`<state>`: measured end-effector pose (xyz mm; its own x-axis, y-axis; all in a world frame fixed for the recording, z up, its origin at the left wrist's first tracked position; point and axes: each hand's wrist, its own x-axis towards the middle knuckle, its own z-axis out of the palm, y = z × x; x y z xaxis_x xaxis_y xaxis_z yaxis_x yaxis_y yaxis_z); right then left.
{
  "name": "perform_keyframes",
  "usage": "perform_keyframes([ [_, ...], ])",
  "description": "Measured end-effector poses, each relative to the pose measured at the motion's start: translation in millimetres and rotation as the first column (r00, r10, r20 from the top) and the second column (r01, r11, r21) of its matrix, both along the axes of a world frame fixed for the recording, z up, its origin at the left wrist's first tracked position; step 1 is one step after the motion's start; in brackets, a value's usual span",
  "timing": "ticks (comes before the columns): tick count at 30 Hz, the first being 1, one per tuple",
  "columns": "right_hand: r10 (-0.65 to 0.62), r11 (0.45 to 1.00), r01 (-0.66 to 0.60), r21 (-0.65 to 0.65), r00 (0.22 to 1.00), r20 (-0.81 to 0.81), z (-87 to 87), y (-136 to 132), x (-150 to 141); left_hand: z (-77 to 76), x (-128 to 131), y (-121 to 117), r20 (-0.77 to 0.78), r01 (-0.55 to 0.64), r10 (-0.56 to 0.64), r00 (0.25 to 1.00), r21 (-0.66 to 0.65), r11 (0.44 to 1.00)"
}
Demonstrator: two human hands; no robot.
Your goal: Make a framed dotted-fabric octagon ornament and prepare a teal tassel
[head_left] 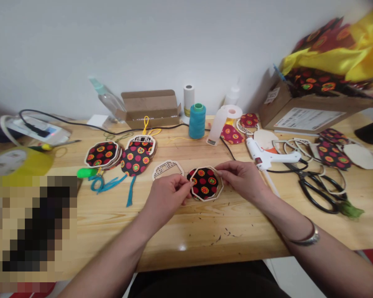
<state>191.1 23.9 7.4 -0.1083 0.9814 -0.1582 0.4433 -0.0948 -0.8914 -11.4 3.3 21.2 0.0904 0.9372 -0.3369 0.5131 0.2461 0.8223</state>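
An octagonal wooden frame with dark floral fabric inside it [205,183] lies at the middle of the wooden table [205,231]. My left hand [168,195] pinches its left edge, fingers closed on it. Its right edge is pinched between the fingers of my right hand [244,179]. An empty pale wooden frame [168,169] lies just left of the piece, above my left hand.
Stacks of finished fabric pieces [121,155] with teal tassels [110,183] lie at the left. A white glue gun [269,156] and black scissors [318,188] lie to the right. A teal thread spool [197,121], a glue bottle [219,124] and cardboard boxes [151,108] stand behind.
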Motion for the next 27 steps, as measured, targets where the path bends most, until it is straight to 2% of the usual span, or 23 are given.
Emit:
perform_keyframes([
  [15, 0.019, 1.000, -0.019, 0.015, 1.000, -0.024, -3.7, -1.1, 1.4, -2.2, -2.1, 3.3, 0.093, -0.072, 0.084, 0.992, -0.120, 0.990],
  [27, 0.007, 1.000, -0.007, 0.007, 1.000, -0.007, 0.1, -1.8, 1.2, -6.1, -3.2, 2.6, 0.000, -0.084, 0.085, 0.996, -0.099, 0.992],
])
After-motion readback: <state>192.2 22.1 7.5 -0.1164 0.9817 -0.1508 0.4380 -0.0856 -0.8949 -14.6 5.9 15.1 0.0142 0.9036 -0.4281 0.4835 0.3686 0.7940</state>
